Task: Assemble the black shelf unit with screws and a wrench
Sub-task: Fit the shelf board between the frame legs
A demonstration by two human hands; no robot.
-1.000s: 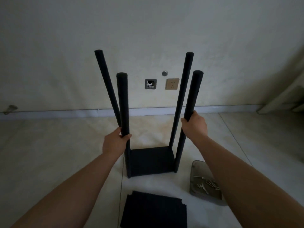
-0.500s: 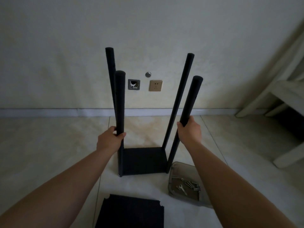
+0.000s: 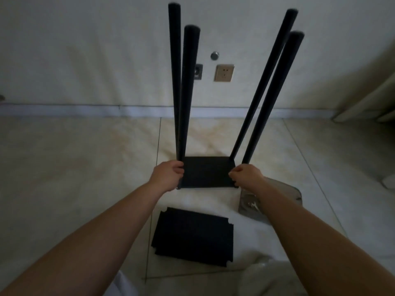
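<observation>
The floor [image 3: 74, 167] is laid with pale, glossy tiles with thin dark joints, and a faint brownish stain spreads across the tiles near the wall. A light skirting board [image 3: 85, 108] runs along the foot of a plain off-white wall [image 3: 85, 50]. On the wall sit a beige power socket [image 3: 223, 73], a darker square plate [image 3: 198, 71] partly hidden behind a post, and a small round metal knob [image 3: 214, 55] above them. At the far right edge a pale piece of furniture [image 3: 374, 99] is only partly in view.

The black shelf unit [image 3: 207, 171] stands on the floor near the wall: a square black panel with four long black posts [image 3: 275, 92] rising from its corners, the right pair leaning outward. The left hand [image 3: 168, 175] is closed around the base of the near left post. The right hand [image 3: 245, 175] is at the panel's near right corner, fingers curled; whether it actually grips the post there I cannot tell.

A loose black panel [image 3: 192, 236] with notched corners lies flat on the floor closer to the person. Just beside the unit's right corner lies a clear plastic bag [image 3: 286, 195] holding small metal parts [image 3: 251, 204], partly covered by the right forearm.
</observation>
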